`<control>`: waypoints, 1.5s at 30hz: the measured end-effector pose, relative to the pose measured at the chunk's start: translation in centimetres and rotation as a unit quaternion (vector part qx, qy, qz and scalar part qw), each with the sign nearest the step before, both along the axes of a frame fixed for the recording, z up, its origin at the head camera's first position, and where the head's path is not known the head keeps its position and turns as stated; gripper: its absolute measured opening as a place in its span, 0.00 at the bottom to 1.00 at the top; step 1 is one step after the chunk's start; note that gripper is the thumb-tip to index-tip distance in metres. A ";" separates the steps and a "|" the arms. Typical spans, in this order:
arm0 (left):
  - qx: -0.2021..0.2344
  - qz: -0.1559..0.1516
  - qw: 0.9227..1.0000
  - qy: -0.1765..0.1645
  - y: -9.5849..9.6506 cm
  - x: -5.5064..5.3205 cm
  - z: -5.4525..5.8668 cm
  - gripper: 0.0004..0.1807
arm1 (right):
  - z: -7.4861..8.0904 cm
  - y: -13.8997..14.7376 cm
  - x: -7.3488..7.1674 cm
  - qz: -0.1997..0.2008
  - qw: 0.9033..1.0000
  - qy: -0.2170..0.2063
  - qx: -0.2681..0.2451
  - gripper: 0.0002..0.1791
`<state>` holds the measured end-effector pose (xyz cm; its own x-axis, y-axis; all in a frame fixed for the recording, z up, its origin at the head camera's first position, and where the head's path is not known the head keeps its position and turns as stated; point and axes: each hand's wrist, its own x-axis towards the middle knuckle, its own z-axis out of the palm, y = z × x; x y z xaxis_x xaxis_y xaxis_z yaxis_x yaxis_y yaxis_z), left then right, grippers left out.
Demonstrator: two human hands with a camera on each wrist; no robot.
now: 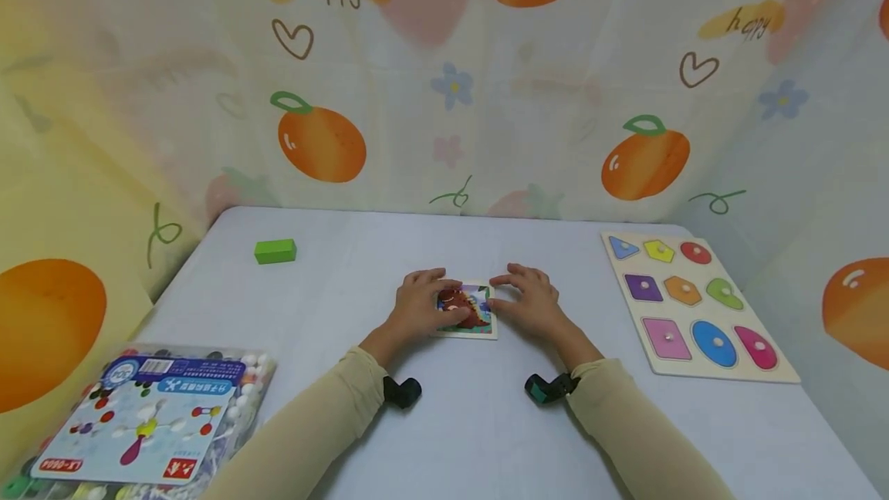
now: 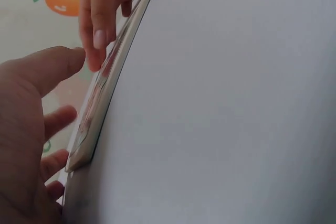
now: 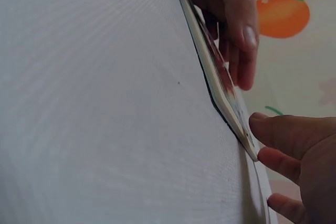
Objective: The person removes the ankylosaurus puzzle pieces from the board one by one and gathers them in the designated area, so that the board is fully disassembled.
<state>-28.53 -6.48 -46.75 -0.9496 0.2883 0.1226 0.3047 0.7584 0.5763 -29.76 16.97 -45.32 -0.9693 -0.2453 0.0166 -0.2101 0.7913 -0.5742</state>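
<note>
A small flat picture board (image 1: pixel 478 315) with a pale border and a reddish-brown creature drawn on it lies on the white table. My left hand (image 1: pixel 420 305) is at its left side, thumb reaching over the picture and fingers along the far left. At the right edge is my right hand (image 1: pixel 531 303), its fingers loosely bent and apart from the thumb. Neither hand grips the board. In the left wrist view the board's pale edge (image 2: pixel 100 129) shows flat on the cloth; from the right wrist view its edge (image 3: pixel 212 85) looks the same.
A green block (image 1: pixel 275 251) lies at the back left. At front left is a clear box with a blue and white molecule-model card (image 1: pixel 139 415). A wooden shape board (image 1: pixel 701 307) with knobbed colored pieces lies on the right. Printed curtains surround the table (image 1: pixel 479 423).
</note>
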 end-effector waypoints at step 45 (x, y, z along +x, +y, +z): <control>-0.009 0.096 0.995 0.023 2.5 0.7 0.1 0.25 | 0.6 -0.4 -1.0 0.004 0.997 0.042 0.058 0.15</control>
